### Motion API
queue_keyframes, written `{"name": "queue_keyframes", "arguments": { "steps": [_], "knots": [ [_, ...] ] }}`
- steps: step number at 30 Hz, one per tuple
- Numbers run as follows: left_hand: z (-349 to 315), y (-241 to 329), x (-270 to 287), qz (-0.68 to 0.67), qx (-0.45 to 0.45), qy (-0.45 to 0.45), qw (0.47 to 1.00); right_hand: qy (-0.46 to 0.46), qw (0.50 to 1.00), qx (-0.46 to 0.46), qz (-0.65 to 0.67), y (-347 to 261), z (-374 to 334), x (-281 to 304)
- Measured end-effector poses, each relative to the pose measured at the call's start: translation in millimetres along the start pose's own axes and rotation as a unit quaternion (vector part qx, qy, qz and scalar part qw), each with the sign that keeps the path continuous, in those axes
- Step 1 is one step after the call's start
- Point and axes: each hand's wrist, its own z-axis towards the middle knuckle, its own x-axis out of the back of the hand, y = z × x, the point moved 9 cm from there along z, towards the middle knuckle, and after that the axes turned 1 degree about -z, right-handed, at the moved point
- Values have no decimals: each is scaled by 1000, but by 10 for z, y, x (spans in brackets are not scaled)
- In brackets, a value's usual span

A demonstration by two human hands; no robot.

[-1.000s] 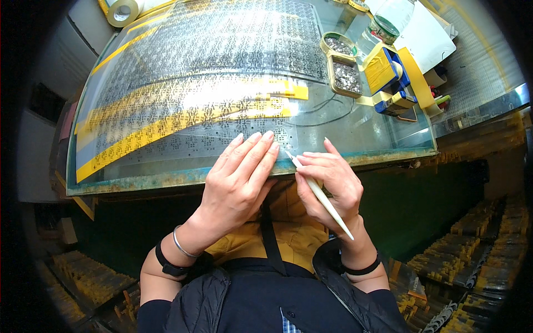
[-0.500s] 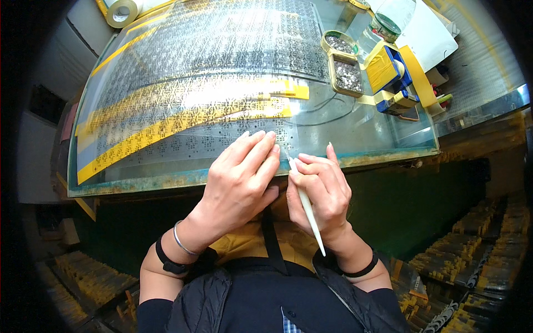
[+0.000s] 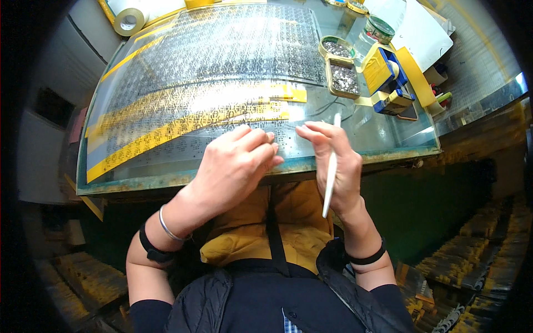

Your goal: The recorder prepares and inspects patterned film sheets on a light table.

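Head view. Left hand [image 3: 236, 161] at centre of frame, above the near edge of the table [image 3: 383, 133]; fingers loosely curled, thumb tucked near the fingertips. Cannot tell whether it grips anything. Right hand [image 3: 345, 161] just right of centre, partly closed, with hold of a slim white pen-shaped tool [image 3: 331, 172]; tool stands nearly vertical in frame, tapered end toward the lower edge. Hands are apart.

Clear sheet with dark printed patterns [image 3: 222, 55] covers the table from upper left to centre; its near part lies by the left fingertips. Yellow strip [image 3: 150, 145] runs obliquely across the sheet, left of centre.

Upper right: round dish [image 3: 322, 53] and rectangular dish [image 3: 330, 77], adjoining, both containing dark and pale flecks; blue-and-yellow tape dispenser [image 3: 397, 102] beside them. Tape roll [image 3: 119, 22] at upper left.
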Motion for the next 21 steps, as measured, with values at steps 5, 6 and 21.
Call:
{"name": "queue_keyframes", "arguments": {
  "steps": [5, 6, 21],
  "knots": [
    [203, -176, -81, -115, 17, -51, 992, -35, 997, 29, -61, 90, 0, -128],
    [241, -188, -86, -113, 15, -56, 992, -43, 996, 41, -59, 72, -4, -129],
    [307, -79, -330, -90, -54, -200, 974, -49, 995, 70, -50, 74, -25, -100]
  ]
}}
